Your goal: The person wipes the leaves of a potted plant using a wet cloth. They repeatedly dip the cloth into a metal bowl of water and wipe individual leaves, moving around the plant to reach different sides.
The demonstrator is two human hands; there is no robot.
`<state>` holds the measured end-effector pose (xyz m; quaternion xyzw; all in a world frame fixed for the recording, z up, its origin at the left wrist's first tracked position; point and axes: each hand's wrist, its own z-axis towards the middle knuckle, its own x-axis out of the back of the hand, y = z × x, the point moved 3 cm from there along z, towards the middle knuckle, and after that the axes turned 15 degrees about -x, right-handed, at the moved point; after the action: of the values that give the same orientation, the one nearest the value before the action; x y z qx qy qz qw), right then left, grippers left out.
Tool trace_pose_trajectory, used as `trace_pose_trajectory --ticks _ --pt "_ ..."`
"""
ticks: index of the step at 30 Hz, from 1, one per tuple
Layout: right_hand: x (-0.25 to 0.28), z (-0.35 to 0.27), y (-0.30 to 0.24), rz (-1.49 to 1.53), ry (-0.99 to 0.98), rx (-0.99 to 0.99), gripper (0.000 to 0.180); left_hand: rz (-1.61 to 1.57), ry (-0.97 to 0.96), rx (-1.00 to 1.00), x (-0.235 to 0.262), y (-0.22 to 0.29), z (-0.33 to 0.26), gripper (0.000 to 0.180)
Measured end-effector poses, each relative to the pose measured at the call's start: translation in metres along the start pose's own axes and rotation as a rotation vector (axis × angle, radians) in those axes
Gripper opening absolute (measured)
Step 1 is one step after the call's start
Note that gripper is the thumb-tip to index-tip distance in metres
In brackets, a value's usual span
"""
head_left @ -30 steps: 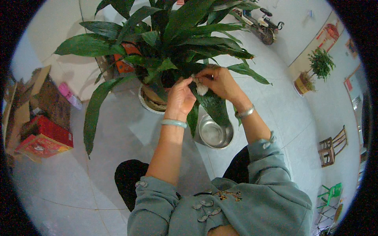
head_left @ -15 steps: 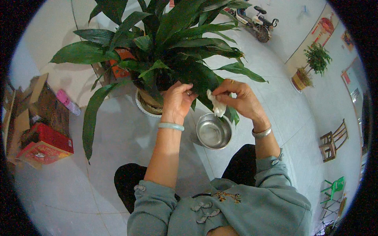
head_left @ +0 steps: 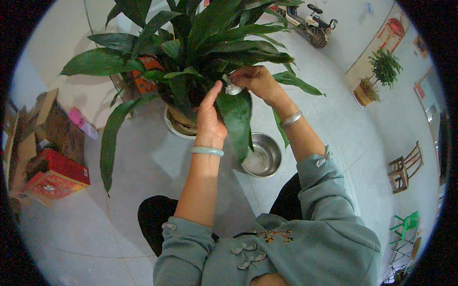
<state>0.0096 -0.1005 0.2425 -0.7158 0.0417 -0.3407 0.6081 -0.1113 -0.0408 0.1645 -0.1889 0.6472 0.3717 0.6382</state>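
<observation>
Both forearms rise from the lower edge, bare from the elbow up, with grey-green sleeves pushed back to the elbows. The left hand [head_left: 210, 119] stands upright with its back toward the camera, fingers straight and close together, pointing up and slightly right, the thumb tucked out of sight. A pale green bangle circles the left wrist. The right hand [head_left: 255, 78] is raised higher and farther forward, its wrist bent so the hand turns leftward, fingers curled and pinched together at the tips. A silver bangle sits on the right wrist. The fingertips of the two hands come near each other.
</observation>
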Motion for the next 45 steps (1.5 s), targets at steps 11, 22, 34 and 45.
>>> trace_pose_trajectory --ticks 11,22,34,45 --pt "0.004 -0.04 -0.005 -0.326 0.07 0.145 0.016 0.115 0.118 0.07 -0.002 -0.003 0.0 0.027" --pt "0.021 -0.112 -0.007 -0.312 -0.059 0.175 0.012 0.154 -0.085 0.103 -0.016 0.0 -0.004 0.034" --pt "0.005 0.01 -0.009 -0.506 0.15 0.243 0.021 0.322 0.081 -0.009 0.001 -0.004 -0.004 0.031" --pt "0.031 -0.096 0.005 -0.411 -0.016 0.071 0.016 0.27 0.133 0.038 -0.002 -0.006 -0.005 0.015"
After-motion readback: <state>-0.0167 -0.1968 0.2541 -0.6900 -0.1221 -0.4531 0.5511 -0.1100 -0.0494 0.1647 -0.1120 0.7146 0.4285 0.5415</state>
